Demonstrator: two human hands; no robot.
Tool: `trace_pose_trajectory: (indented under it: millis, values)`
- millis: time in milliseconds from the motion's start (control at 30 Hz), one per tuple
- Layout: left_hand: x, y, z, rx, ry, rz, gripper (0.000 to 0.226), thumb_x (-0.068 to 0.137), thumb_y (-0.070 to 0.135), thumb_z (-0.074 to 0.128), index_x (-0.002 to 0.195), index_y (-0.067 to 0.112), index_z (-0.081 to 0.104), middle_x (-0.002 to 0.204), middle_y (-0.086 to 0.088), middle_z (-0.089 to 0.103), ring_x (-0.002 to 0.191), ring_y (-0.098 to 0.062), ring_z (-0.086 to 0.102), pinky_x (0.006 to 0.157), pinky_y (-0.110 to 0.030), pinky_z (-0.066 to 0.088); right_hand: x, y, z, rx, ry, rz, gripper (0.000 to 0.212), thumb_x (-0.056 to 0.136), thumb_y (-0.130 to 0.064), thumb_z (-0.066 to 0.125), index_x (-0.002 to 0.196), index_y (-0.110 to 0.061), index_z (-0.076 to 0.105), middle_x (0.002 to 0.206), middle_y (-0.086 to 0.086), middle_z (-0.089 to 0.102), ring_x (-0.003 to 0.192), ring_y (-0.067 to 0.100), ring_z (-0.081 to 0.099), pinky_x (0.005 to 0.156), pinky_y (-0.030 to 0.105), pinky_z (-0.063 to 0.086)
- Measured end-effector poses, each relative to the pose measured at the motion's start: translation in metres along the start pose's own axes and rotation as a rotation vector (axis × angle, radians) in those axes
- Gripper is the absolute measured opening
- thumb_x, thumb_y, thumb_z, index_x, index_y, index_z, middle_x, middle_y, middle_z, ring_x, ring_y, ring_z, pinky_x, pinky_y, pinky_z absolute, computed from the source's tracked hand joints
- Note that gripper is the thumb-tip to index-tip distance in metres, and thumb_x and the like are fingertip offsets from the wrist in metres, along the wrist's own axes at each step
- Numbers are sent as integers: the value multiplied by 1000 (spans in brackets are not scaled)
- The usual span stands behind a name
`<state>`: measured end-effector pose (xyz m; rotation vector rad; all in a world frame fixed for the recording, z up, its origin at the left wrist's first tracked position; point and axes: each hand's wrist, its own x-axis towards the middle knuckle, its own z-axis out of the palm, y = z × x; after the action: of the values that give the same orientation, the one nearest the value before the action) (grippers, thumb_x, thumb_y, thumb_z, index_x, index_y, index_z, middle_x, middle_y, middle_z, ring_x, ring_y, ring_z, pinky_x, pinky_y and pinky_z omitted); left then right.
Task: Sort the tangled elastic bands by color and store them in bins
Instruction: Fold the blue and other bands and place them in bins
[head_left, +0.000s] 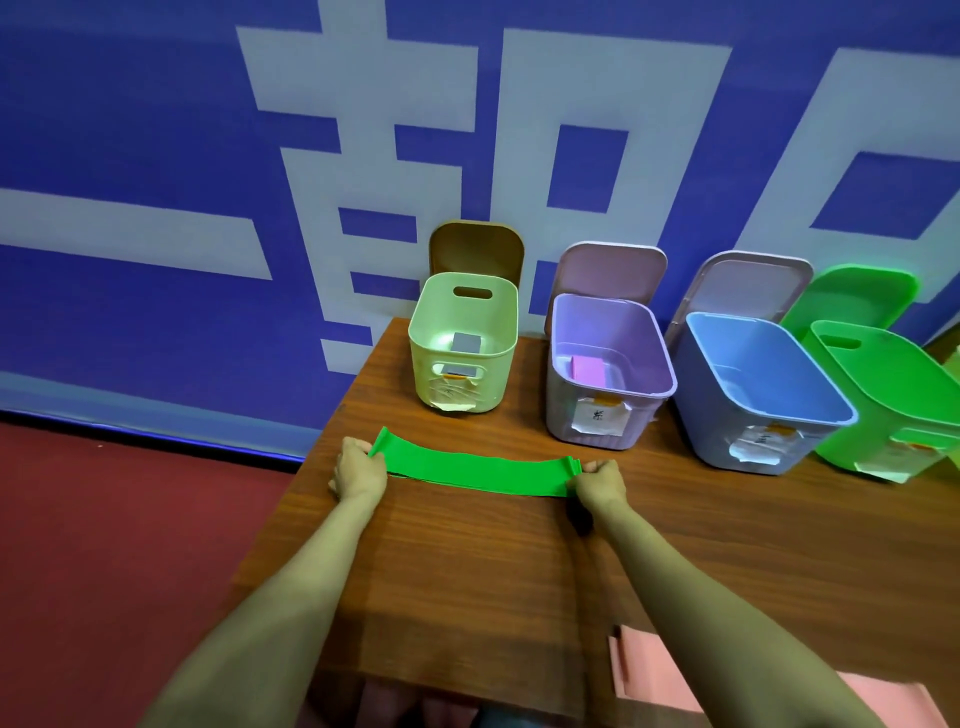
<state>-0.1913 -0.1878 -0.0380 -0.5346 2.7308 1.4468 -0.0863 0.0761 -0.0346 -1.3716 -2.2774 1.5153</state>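
A green elastic band (475, 468) lies stretched flat across the wooden table (467, 582). My left hand (358, 467) pinches its left end and my right hand (597, 480) pinches its right end. Behind it stands a row of open bins: a pale yellow bin (498, 384) with a grey band (466, 343) inside, a lilac bin (566, 410) holding a purple band (589, 370), a blue bin (701, 415), and a green bin (883, 410) at the far right.
Each bin's lid leans against the blue and white wall (156, 208) behind it. Paper labels hang on the bin fronts. A pink flat object (654, 670) lies at the table's near right edge. Red floor (104, 545) lies to the left.
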Motion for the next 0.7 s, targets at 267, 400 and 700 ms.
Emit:
trace_pose_trajectory:
  millis: [267,400,700]
  values:
    - [-66,22,8,-592,-244,-114,29,87,-8,55,107,7,40,112,-20,57,95,-26,62,74,-33,54,-24,20,-65,57,116,-129,21,81,2,47,97,-12,43,96,10,53,86,26,51,72,32,39]
    - [-97,29,18,-664,-388,-201,36,85,-11,57,114,4,43,118,-25,57,98,-27,62,73,-31,55,-30,45,-110,-26,176,-159,21,83,0,50,100,-9,44,96,11,52,93,32,54,80,37,42]
    - [-157,47,57,-559,-381,-159,36,80,-12,59,111,4,50,106,-20,58,88,-26,58,65,-26,49,-35,101,-148,-288,133,-203,23,87,-15,57,95,-9,37,111,23,56,103,40,56,78,39,42]
